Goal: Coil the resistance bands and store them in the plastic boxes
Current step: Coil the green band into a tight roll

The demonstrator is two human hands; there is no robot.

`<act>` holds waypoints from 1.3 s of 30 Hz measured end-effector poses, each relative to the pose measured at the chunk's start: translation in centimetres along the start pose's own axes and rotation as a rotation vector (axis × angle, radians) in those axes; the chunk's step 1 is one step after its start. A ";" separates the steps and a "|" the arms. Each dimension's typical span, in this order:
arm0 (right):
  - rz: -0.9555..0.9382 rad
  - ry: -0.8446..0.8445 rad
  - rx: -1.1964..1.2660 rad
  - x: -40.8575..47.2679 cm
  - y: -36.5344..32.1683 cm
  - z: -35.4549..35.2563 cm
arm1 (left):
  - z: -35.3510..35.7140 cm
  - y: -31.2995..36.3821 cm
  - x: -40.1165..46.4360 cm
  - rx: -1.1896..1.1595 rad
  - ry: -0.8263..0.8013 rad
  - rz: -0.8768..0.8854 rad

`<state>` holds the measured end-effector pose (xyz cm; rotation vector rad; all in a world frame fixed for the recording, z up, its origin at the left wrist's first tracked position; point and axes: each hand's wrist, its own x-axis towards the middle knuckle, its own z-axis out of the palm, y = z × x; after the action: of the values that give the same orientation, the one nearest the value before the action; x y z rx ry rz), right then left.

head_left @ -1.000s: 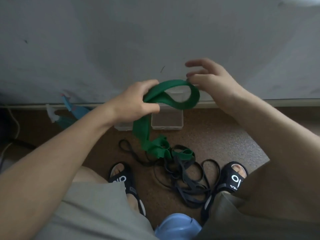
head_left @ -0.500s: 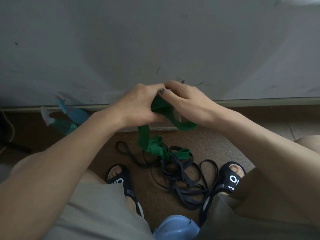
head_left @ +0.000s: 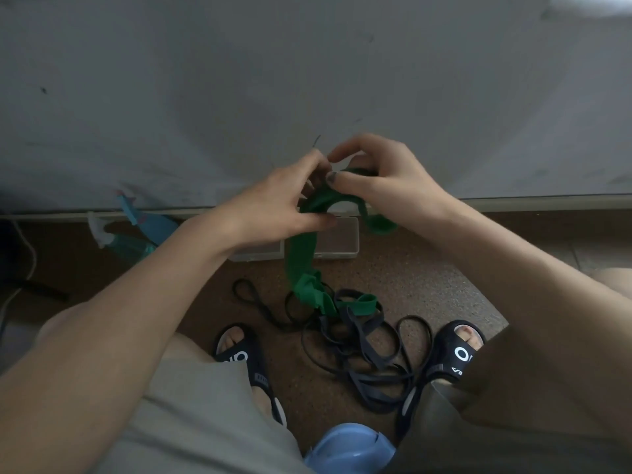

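Observation:
A wide green resistance band (head_left: 300, 258) hangs from both hands down to the floor, where its lower part lies bunched. My left hand (head_left: 284, 203) grips the band's upper part. My right hand (head_left: 379, 179) pinches a loop of the same band just to the right, fingers curled over it. A tangle of thin dark bands (head_left: 362, 350) lies on the floor between my feet. Two clear plastic boxes (head_left: 338, 239) stand side by side against the wall's base, partly hidden behind my hands and the green band.
A grey wall fills the upper half. Blue-and-white plastic items (head_left: 136, 230) lie at the wall's base on the left, with cables at the far left. My feet in black sandals (head_left: 239, 357) flank the dark bands. A blue round object (head_left: 349, 449) sits at the bottom.
The open right hand came in from the right and took hold of the green loop beside my left hand. Both hands now hold the band slightly higher, with the loop drawn smaller.

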<state>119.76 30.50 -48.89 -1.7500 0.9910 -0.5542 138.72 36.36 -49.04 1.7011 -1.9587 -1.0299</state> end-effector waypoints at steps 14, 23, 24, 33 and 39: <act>-0.109 0.082 0.077 -0.4 -0.3 -1.8 | 0.2 0.1 -0.3 -0.094 0.005 0.065; -0.116 0.037 0.168 -0.6 -0.3 -1.3 | 1.6 -0.4 0.2 0.078 0.170 0.110; -0.111 0.037 0.201 -0.6 -0.4 -1.3 | 1.4 -0.5 0.1 0.065 0.147 0.107; -0.020 -0.010 0.507 -0.7 -0.9 -1.9 | 0.4 -1.0 -0.1 0.254 0.215 0.195; -0.020 -0.114 0.689 -1.0 -1.5 -2.4 | 0.6 0.0 -0.4 -0.123 0.086 0.125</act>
<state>117.98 30.23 -46.54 -1.1590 0.5991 -0.6999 138.36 36.89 -49.38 1.5122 -1.8808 -0.9945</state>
